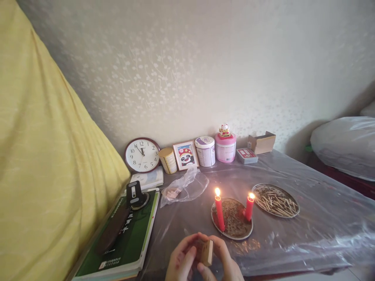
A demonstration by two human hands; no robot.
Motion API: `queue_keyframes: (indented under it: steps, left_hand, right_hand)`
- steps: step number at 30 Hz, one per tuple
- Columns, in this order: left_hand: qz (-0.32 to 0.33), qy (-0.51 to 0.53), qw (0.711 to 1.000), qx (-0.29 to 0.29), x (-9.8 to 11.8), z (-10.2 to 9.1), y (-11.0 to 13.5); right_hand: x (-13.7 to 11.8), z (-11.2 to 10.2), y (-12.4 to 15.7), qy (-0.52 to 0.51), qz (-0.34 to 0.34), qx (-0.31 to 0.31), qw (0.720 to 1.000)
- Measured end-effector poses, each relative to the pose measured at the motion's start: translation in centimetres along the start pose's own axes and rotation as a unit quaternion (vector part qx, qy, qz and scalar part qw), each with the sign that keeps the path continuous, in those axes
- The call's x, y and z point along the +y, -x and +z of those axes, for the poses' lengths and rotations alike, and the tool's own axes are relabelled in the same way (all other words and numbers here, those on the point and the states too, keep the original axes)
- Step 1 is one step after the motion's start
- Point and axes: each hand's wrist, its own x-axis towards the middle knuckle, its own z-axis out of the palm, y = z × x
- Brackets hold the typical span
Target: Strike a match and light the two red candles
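Note:
Both of my hands meet at the bottom middle of the head view around a small matchbox (206, 252). My left hand (181, 260) curls its fingers against the box's left side. My right hand (225, 260) wraps it from the right and from below. Just beyond them a round metal plate (233, 219) carries two lit red candles, the taller candle (219, 212) on its left and the shorter candle (249, 207) on its right. A second metal plate (275, 200) heaped with several matchsticks lies further right.
Clear plastic sheeting (322, 218) covers the table. A green book (129, 238) with a dark object on it lies at left beside a yellow curtain (43, 168). A wall clock (142, 155), tins, a framed picture (185, 155) and small boxes line the wall. A crumpled plastic bag (187, 186) lies nearby.

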Motion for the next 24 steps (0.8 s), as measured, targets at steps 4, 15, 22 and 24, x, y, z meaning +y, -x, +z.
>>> queue_keyframes:
  steps: [4, 15, 22, 24]
  left_hand:
    - [-0.065, 0.064, 0.996, -0.009, 0.6, 0.5, 0.1]
    - [0.109, -0.071, 0.989, 0.066, 0.1, -0.5, -0.3]
    - [0.183, -0.165, 0.969, 0.020, -2.2, -0.7, -0.2]
    - [0.189, -0.191, 0.963, 0.019, -2.5, -1.0, -0.2]
  right_hand:
    - [0.1, -0.8, -0.6, 0.051, -0.077, -0.024, 0.995]
    - [-0.7, 0.7, -1.1, -0.220, 0.132, 0.041, 0.966]
    - [-0.8, -0.9, -2.0, -0.235, 0.198, 0.014, 0.951]
    - [-0.5, -0.8, -1.9, -0.230, 0.207, 0.039, 0.950]
